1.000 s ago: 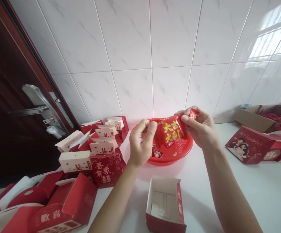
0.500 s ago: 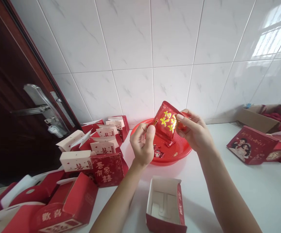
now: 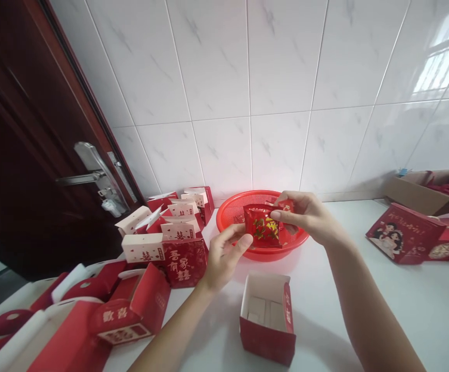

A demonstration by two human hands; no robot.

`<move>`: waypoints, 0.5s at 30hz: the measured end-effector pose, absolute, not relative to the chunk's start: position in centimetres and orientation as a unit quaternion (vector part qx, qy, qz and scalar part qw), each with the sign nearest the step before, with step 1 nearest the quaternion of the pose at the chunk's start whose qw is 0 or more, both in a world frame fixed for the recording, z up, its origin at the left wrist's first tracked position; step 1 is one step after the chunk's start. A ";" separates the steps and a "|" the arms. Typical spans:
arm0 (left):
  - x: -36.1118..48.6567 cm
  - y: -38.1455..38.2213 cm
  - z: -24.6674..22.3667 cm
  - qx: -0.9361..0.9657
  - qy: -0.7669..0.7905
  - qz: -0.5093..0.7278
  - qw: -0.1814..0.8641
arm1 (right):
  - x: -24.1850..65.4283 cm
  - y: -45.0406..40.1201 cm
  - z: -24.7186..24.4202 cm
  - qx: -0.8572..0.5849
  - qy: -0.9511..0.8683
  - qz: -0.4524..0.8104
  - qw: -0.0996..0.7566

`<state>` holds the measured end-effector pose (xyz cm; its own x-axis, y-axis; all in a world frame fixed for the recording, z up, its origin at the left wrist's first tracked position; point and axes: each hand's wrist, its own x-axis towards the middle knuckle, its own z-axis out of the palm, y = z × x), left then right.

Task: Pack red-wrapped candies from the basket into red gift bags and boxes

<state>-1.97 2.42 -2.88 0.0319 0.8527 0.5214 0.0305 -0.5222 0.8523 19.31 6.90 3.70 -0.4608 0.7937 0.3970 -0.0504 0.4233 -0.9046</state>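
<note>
My right hand [image 3: 305, 214] pinches a shiny red packet [image 3: 262, 227] with gold characters by its right side. Another small red wrapped piece [image 3: 286, 206] shows among the same fingers. Close to the packet's left edge, my left hand [image 3: 224, 256] has thumb and fingers apart with nothing gripped. Both hands are over the near part of a red plastic basket [image 3: 235, 206], whose contents are mostly covered by the packet. Nearer to me, a red box [image 3: 266, 338] with a white inside stands with its top open, and no sweets show in it.
Several red and cream gift boxes [image 3: 185, 263] crowd the left side, with open ones [image 3: 142, 305] in front. At right lie more red boxes [image 3: 404, 235] and a brown carton [image 3: 418, 194]. A tiled wall [image 3: 220, 150] closes the back; a dark door [image 3: 11, 129] stands left.
The packet has gone from tilted and raised to lower over the basket. My left hand has let go of its left corner and opened. The view has shifted slightly left.
</note>
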 end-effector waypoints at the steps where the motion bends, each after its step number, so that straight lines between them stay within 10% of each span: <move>1: -2.0 2.1 -2.9 0.630 0.357 0.599 0.341 | 19.1 6.8 3.6 -0.261 -0.716 0.470 0.444; 15: -1.9 -0.2 -5.5 0.468 0.340 0.625 0.524 | 19.9 3.9 -2.7 -0.257 -0.600 0.593 0.471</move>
<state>-1.88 -0.20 -5.53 -0.0123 0.9731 0.2300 -0.3369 -0.2206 0.9153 19.91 3.86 -2.67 -0.4250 0.8671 0.2600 -0.2496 0.1638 -0.9544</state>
